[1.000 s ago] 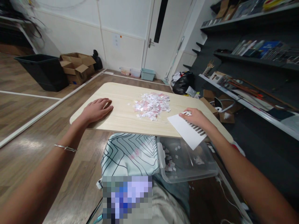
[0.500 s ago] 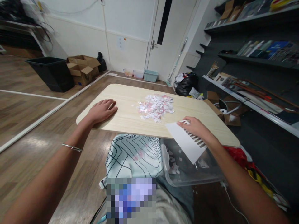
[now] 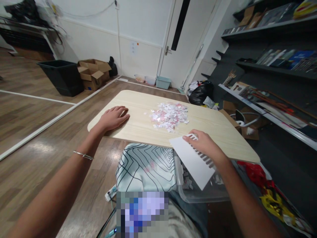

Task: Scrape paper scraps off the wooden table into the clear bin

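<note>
My left hand [image 3: 114, 118] lies flat on the left part of the pale wooden table [image 3: 141, 132], fingers stretched out and holding nothing. In my right hand [image 3: 201, 142] is a white sheet [image 3: 192, 160] with a row of slots cut along one edge, pinched between thumb and fingers. The sheet slants down over the table's near edge, above a clear plastic bin [image 3: 198, 196]. Some small paper pieces [image 3: 188, 181] lie inside that bin. A pile of small white and pinkish paper scraps [image 3: 170, 115] sits on the table between my hands.
A pale cushion with black lines [image 3: 146, 168] is left of the bin, below the table edge. Behind stand a black waste bin [image 3: 63, 79], cardboard boxes [image 3: 94, 74] and a black bag [image 3: 201, 92]. Loaded shelves [image 3: 277, 67] line the right side.
My right hand has drawn the white sheet slightly nearer to me and left over the bin. My left hand stays on the table. The whole view has shifted a little.
</note>
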Demonstrator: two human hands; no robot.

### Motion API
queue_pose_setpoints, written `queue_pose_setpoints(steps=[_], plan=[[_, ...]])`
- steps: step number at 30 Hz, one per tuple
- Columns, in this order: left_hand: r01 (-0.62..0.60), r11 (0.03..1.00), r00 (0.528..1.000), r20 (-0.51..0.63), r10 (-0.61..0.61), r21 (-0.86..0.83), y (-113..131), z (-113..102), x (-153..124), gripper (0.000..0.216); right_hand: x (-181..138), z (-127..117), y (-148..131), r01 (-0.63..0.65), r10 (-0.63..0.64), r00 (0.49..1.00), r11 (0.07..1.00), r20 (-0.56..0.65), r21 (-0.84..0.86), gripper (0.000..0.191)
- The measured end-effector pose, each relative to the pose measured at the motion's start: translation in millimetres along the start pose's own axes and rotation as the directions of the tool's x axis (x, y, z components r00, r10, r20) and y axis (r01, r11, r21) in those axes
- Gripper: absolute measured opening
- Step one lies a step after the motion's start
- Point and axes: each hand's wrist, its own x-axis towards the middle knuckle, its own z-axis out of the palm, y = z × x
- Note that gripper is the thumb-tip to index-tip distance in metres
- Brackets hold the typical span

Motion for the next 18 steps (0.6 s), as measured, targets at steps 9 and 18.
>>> queue_pose_setpoints(steps=[9,18], plan=[[-0.02,0.999,0.999,-0.03,0.019,-0.034,3,-1,-1,0.071,-21,-8,-19,0.082,-0.084,0.994,0.996,0.07,0.042,0.024],[0.009,0.777,0.921,-0.298,-0.251,-0.629,54,-31,-114,0.033,-18,-60,34,-0.094,0.085,0.989,0.993,-0.121,-0.068,0.032]])
